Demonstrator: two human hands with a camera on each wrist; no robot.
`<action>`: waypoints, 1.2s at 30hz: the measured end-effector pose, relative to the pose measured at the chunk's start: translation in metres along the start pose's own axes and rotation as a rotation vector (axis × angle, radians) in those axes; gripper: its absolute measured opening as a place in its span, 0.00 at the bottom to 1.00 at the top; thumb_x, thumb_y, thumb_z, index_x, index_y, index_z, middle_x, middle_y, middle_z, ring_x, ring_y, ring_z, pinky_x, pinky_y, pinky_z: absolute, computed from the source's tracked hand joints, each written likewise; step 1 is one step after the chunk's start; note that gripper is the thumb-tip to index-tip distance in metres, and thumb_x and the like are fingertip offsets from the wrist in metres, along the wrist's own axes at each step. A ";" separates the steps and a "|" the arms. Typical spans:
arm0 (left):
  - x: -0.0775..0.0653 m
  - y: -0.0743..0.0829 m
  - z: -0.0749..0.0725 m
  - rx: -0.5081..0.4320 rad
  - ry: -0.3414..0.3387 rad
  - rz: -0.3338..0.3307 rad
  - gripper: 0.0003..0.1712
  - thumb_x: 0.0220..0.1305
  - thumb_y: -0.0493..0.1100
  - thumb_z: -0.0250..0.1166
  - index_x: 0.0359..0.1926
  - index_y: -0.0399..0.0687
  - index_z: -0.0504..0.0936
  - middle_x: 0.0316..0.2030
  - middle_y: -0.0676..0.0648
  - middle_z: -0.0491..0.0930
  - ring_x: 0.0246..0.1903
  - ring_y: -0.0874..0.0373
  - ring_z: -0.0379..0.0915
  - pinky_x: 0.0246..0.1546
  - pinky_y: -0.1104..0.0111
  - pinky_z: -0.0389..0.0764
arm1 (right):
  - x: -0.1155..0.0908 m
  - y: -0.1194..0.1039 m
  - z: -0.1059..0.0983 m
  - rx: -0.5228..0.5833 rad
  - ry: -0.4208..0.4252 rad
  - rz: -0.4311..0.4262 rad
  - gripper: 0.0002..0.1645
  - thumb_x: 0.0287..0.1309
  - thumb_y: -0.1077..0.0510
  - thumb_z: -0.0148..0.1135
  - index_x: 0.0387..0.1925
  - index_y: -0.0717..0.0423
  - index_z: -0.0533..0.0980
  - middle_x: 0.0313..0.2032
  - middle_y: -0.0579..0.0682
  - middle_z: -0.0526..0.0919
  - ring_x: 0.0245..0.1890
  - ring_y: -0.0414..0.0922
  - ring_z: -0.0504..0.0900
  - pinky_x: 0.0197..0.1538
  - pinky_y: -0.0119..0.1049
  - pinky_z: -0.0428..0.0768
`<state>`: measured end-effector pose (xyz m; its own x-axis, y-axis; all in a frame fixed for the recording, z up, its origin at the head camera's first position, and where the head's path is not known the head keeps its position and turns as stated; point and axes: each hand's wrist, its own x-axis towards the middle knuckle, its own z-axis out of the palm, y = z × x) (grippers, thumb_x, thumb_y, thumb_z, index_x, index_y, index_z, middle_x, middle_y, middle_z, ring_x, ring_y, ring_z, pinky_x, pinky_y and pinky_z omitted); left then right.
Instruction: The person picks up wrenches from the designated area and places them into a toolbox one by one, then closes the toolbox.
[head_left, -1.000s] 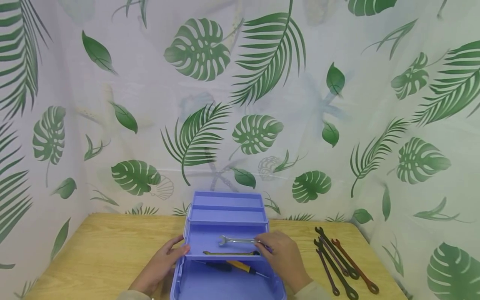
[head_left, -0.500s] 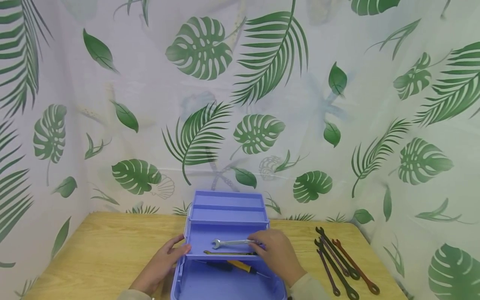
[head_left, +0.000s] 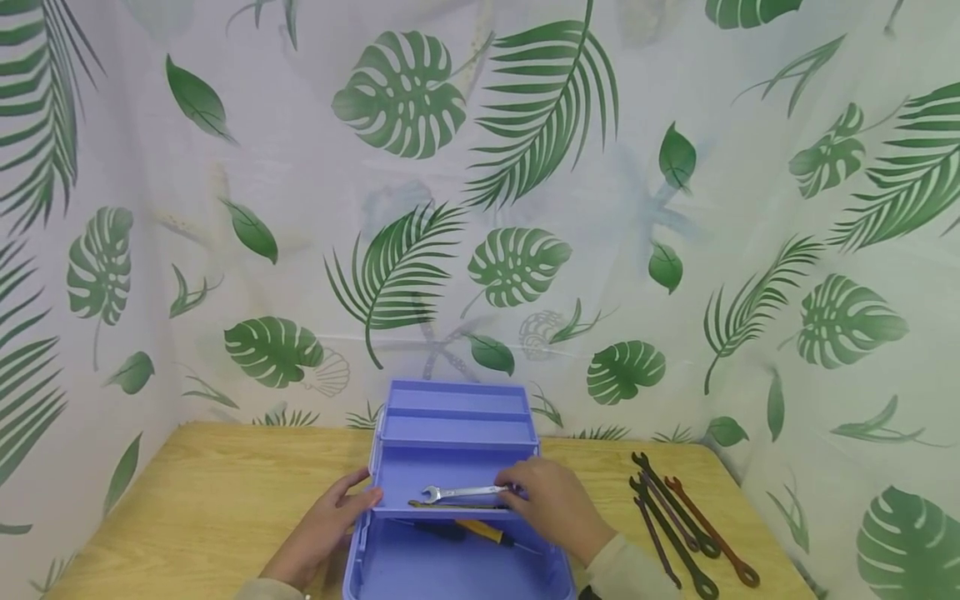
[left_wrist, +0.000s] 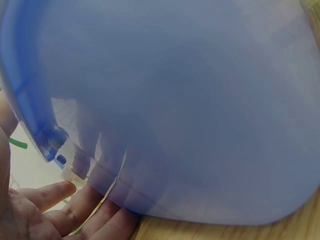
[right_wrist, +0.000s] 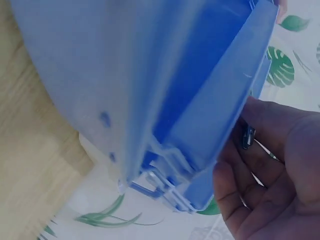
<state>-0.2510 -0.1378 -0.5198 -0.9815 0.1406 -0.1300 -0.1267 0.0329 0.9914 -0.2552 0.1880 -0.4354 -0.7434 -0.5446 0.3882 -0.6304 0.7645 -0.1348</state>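
A blue plastic toolbox (head_left: 450,571) stands with its stepped trays raised. My left hand (head_left: 324,525) holds its left side, thumb at the edge of the lower tray (head_left: 397,475) and the other fingers along the outer wall. With thumb and fingertips, my right hand (head_left: 553,502) pinches the right end of a silver wrench (head_left: 465,492). The wrench lies crosswise close over the lower tray, its open-jaw end to the left. Just in front of it is a dark yellowish wrench (head_left: 417,504), partly hidden. In the right wrist view the silver wrench's end (right_wrist: 247,136) shows between the fingers.
Under the tray, in the box's bottom, lie a yellow-handled screwdriver (head_left: 480,530) and a dark-handled tool (head_left: 438,530). Several dark, purple and red wrenches (head_left: 701,529) lie on the wooden table (head_left: 217,492) to the right. A leaf-patterned cloth wall (head_left: 525,167) stands behind.
My right hand has moved slightly left and lower with the silver wrench, which now overlaps the yellowish one in view. The left hand has stayed on the toolbox.
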 end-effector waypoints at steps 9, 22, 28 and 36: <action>0.001 -0.003 0.000 -0.001 0.017 0.003 0.42 0.73 0.53 0.64 0.77 0.37 0.60 0.58 0.31 0.79 0.51 0.43 0.82 0.49 0.50 0.85 | 0.018 0.000 -0.013 -0.029 -0.179 0.014 0.04 0.57 0.56 0.76 0.33 0.49 0.86 0.29 0.40 0.87 0.32 0.39 0.83 0.38 0.37 0.83; 0.001 -0.004 -0.001 0.030 0.002 -0.010 0.46 0.72 0.58 0.64 0.77 0.35 0.60 0.56 0.34 0.80 0.52 0.43 0.82 0.50 0.50 0.85 | 0.030 -0.005 -0.001 -0.048 -0.247 0.026 0.07 0.52 0.58 0.78 0.27 0.49 0.84 0.27 0.42 0.83 0.31 0.43 0.82 0.36 0.40 0.82; 0.001 -0.004 -0.002 0.032 0.006 -0.009 0.45 0.73 0.57 0.63 0.77 0.35 0.59 0.56 0.33 0.80 0.52 0.42 0.82 0.50 0.50 0.85 | 0.025 -0.002 -0.003 -0.043 -0.228 0.006 0.07 0.55 0.57 0.77 0.27 0.49 0.83 0.27 0.41 0.80 0.30 0.41 0.81 0.35 0.39 0.81; 0.001 -0.003 -0.002 0.037 0.012 -0.015 0.46 0.73 0.59 0.63 0.80 0.40 0.56 0.64 0.26 0.74 0.54 0.39 0.82 0.52 0.48 0.84 | 0.000 0.003 -0.028 0.020 -0.054 0.159 0.11 0.61 0.57 0.73 0.44 0.52 0.84 0.41 0.45 0.87 0.39 0.43 0.86 0.41 0.39 0.85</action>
<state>-0.2519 -0.1397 -0.5225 -0.9813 0.1277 -0.1440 -0.1358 0.0711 0.9882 -0.2509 0.1996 -0.4107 -0.8449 -0.4351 0.3112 -0.5075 0.8360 -0.2089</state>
